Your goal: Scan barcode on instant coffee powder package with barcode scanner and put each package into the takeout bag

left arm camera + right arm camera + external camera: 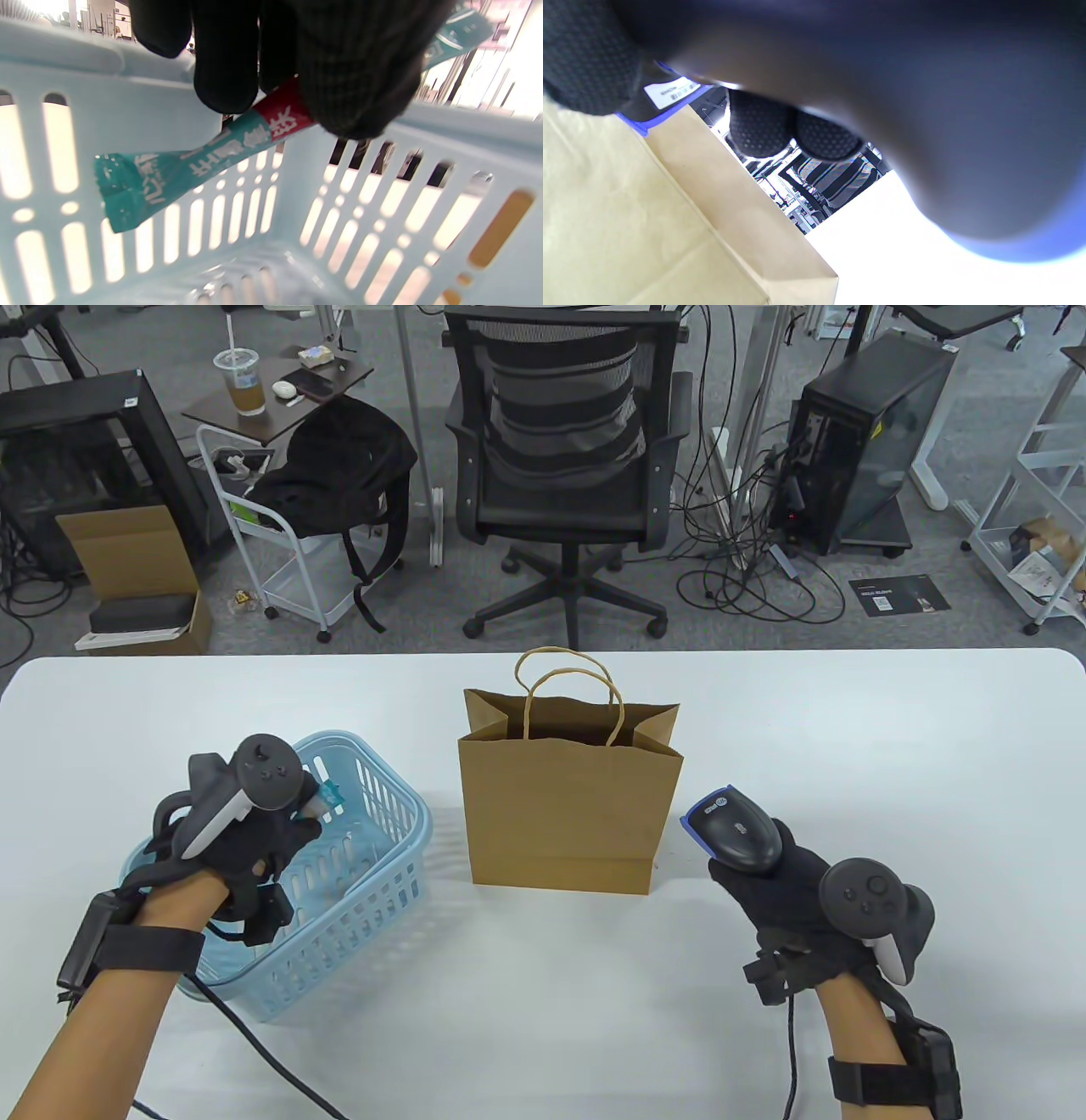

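My left hand (293, 827) reaches into the light blue basket (386, 848) and pinches a teal coffee stick pack (178, 169) with a red band; its tip (329, 796) shows past my fingers (225, 63) in the table view. The pack hangs above the basket floor (237, 271). My right hand (785, 874) grips the dark barcode scanner (734, 827), whose blue-edged head points up and left toward the brown paper takeout bag (564, 806). The bag stands upright and open at the table's middle. In the right wrist view the scanner body (903, 106) fills the frame beside the bag (670, 212).
The white table (848, 729) extends right of the bag. Beyond its far edge stand a black office chair (564, 466), a white cart (280, 551) with a backpack, and a computer tower (865, 441). Glove cables trail off the front edge.
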The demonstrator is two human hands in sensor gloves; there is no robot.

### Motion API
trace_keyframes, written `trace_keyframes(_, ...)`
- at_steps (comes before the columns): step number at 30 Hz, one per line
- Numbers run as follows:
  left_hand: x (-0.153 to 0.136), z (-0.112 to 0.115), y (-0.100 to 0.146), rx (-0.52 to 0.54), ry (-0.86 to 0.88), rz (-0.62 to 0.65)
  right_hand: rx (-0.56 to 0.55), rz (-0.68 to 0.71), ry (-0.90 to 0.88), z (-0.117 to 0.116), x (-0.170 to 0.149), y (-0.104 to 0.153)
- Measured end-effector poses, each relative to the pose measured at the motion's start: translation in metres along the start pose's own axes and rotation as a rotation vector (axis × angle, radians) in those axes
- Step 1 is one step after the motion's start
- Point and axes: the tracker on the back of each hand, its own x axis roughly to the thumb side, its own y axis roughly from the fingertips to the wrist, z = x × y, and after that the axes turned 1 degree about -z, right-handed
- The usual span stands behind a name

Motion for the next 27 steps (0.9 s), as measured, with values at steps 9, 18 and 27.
trace_keyframes(9,0.01,-0.042,0.031,0.196,0.068,0.082,-0.016,0.005,-0.009,0.003,0.0,0.0)
trace_keyframes(18,0.038,-0.082,0.079,0.393,0.057,0.221,-0.024,-0.003,-0.004,0.005,-0.001,0.002)
trace_keyframes(27,0.065,-0.085,0.13,0.572,-0.093,0.353,-0.043,-0.003,-0.03,0.009,-0.001,0.002)
